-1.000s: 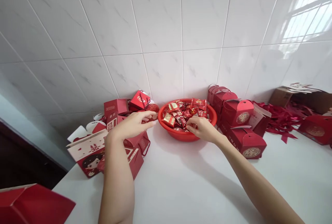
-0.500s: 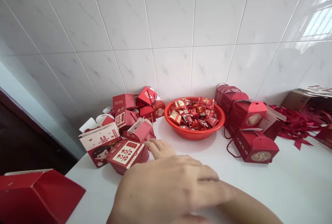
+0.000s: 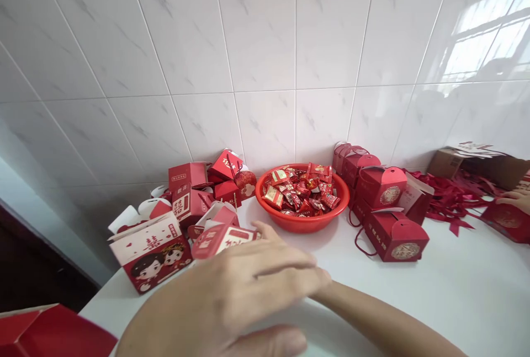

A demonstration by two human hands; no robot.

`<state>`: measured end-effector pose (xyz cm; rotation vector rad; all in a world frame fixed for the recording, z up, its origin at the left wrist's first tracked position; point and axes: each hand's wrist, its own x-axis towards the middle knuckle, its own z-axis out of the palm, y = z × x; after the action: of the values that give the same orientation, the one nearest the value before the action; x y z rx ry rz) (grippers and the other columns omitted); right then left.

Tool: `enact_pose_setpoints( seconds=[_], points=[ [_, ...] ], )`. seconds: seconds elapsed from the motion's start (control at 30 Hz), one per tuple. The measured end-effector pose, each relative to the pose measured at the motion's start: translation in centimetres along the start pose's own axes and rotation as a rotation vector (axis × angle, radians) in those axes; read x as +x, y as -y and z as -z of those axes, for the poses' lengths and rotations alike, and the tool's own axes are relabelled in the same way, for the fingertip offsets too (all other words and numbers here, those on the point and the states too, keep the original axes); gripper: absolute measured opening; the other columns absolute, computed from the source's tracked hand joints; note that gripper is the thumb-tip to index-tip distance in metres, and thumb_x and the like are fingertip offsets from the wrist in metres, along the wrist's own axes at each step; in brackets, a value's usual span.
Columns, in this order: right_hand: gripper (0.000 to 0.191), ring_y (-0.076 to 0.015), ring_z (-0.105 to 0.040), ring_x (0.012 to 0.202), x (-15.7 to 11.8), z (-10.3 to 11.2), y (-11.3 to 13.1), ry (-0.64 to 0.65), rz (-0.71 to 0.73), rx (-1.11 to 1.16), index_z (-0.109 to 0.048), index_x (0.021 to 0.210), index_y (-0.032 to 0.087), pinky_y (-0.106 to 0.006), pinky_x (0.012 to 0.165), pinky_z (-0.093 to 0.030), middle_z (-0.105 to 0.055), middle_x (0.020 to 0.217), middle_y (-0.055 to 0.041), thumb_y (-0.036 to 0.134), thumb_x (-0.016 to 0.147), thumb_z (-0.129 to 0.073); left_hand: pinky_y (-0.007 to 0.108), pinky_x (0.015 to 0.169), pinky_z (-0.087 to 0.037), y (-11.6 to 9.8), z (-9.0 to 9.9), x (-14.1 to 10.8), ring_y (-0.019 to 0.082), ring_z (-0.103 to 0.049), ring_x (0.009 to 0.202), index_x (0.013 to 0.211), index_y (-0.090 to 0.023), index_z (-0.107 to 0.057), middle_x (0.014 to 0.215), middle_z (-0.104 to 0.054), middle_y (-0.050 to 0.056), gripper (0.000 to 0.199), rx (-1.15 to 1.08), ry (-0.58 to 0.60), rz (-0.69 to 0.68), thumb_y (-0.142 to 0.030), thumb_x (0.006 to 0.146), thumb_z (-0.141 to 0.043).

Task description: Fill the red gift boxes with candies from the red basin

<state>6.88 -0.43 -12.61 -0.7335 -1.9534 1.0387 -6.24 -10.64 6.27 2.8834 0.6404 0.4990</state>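
My left hand [image 3: 232, 285] is large in the foreground, palm down, fingers stretched out and thumb apart, with nothing visible in it. Behind it, my right arm reaches in from the lower right. Most of my right hand [image 3: 267, 231] is hidden; its visible fingers are at the right side of a red gift box [image 3: 215, 238] with a cream label, which is tilted up. Close by on the left stand a white-and-red box with cartoon figures [image 3: 153, 255] and a pile of red gift boxes [image 3: 188, 202].
A red plastic basin [image 3: 298, 224] full of wrapped sweets stands by the tiled wall. Right of it are stacked red boxes [image 3: 397, 241], red ribbons [image 3: 447, 205] and a cardboard box [image 3: 445, 164]. Another person's hand [image 3: 519, 200] touches a red box at far right. A red box [image 3: 53, 335] is lower left.
The labelled gift box has tilted up off its earlier resting pose beside my right hand. My left hand has shifted left and lower. The view has turned slightly right, bringing another person's hand into sight.
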Motion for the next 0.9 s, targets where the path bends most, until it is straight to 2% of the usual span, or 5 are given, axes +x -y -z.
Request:
enact_pose_setpoints(
  seconds=[0.1, 0.23, 0.37, 0.53, 0.9],
  points=[
    [0.093, -0.0341, -0.045, 0.136, -1.6, 2.6, -0.1, -0.021, -0.038, 0.235, -0.033, 0.15, 0.04, -0.05, 0.111, -0.039, -0.046, 0.149, -0.0043, 0.05, 0.071, -0.082, 0.03, 0.102, -0.051, 1.4, 0.5, -0.2, 0.02, -0.064, 0.116, 0.132, -0.028, -0.062, 0.128, -0.068, 0.005, 0.035, -0.002, -0.086, 0.03, -0.036, 0.099, -0.054],
    [0.094, -0.0337, -0.054, 0.125, -5.1, 5.9, -0.6, -0.027, -0.15, 0.633, -0.037, 0.146, 0.036, -0.049, 0.093, -0.05, -0.045, 0.145, -0.009, 0.046, 0.066, -0.085, 0.032, 0.103, -0.049, 4.6, 0.7, 1.4, 0.023, -0.062, 0.12, 0.109, -0.026, -0.072, 0.125, -0.069, 0.004, 0.028, -0.012, -0.149, 0.233, -0.039, 0.099, -0.05],
    [0.09, -0.0311, -0.055, 0.119, -7.4, 6.7, -1.2, -0.043, -0.208, 0.757, -0.047, 0.142, 0.034, -0.044, 0.089, -0.05, -0.046, 0.145, -0.0074, 0.037, 0.06, -0.086, 0.033, 0.094, -0.051, 7.7, -0.4, 4.0, 0.024, -0.063, 0.113, 0.096, -0.024, -0.071, 0.119, -0.07, 0.004, 0.028, -0.023, -0.019, 0.423, -0.041, 0.095, -0.049],
    [0.077, -0.0267, -0.059, 0.11, -7.8, 7.5, -1.0, -0.085, -0.19, 0.807, -0.057, 0.13, 0.029, -0.036, 0.084, -0.049, -0.056, 0.136, -0.0046, 0.026, 0.057, -0.081, 0.03, 0.077, -0.048, 8.7, -1.4, 5.7, 0.021, -0.064, 0.088, 0.088, -0.021, -0.065, 0.098, -0.069, 0.003, 0.023, 0.0, 0.145, 0.535, -0.031, 0.091, -0.045],
    [0.092, -0.0309, -0.043, 0.137, -8.0, 8.1, -1.5, -0.083, -0.131, 0.46, -0.043, 0.143, 0.029, -0.048, 0.114, -0.031, -0.049, 0.148, -0.0084, 0.039, 0.062, -0.086, 0.028, 0.081, -0.048, 9.8, -2.5, 6.7, 0.025, -0.064, 0.101, 0.108, -0.023, -0.073, 0.108, -0.071, 0.004, 0.039, -0.105, 0.304, 0.542, -0.022, 0.074, -0.054]
  ],
)
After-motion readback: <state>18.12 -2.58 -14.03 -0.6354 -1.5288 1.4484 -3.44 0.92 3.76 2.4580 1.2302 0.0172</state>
